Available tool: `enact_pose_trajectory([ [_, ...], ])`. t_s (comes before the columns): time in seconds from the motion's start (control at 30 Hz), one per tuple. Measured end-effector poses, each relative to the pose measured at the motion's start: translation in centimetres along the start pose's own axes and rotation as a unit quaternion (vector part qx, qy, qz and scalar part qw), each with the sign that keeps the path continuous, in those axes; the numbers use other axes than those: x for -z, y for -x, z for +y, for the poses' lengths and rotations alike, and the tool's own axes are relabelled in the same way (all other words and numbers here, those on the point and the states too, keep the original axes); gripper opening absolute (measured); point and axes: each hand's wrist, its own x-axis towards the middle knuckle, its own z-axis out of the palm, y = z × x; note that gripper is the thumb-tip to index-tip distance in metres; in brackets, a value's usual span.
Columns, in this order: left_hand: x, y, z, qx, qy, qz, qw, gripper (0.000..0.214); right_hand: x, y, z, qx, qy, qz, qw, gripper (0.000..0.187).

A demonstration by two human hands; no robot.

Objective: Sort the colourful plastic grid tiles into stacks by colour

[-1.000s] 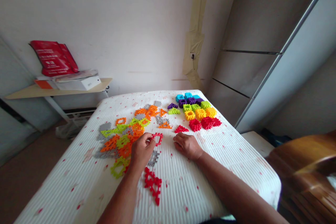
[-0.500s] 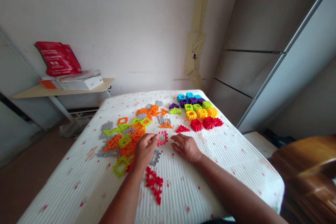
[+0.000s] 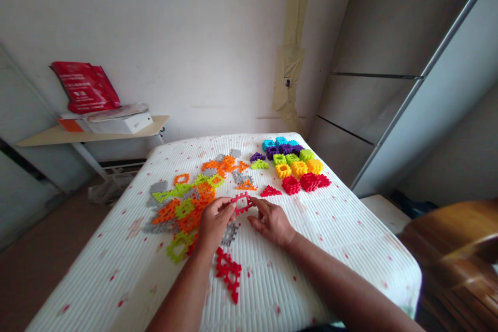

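My left hand (image 3: pixel 212 220) and my right hand (image 3: pixel 271 220) meet over the white bedspread (image 3: pixel 330 233), both pinching a red square frame piece (image 3: pixel 241 202) held just above the cloth. A grey waffle piece (image 3: pixel 230 233) lies under my left hand. Joined red pieces (image 3: pixel 229 272) lie nearer to me. Left of my hands spreads a loose pile of orange, lime and grey flat pieces (image 3: pixel 187 199). A red triangle (image 3: pixel 270 191) lies beyond my right hand.
Assembled cubes in red, yellow, lime, purple and cyan (image 3: pixel 298 163) stand in rows at the far right of the bed. A shelf (image 3: pixel 89 132) with a red bag (image 3: pixel 85 87) and a box stands left. A wooden piece of furniture (image 3: pixel 459 254) is at right.
My left hand carried the red square piece to the right and lifted it. My right hand rose off the bedspread and took hold of the piece's other side.
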Motion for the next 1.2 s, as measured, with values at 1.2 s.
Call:
enact_pose_trajectory([
  [1.2, -0.35, 0.47, 0.25, -0.015, -0.060, -0.059, 0.996, 0.026, -0.21, -0.06, -0.10, 0.031, -0.032, -0.006, 0.999, 0.057],
])
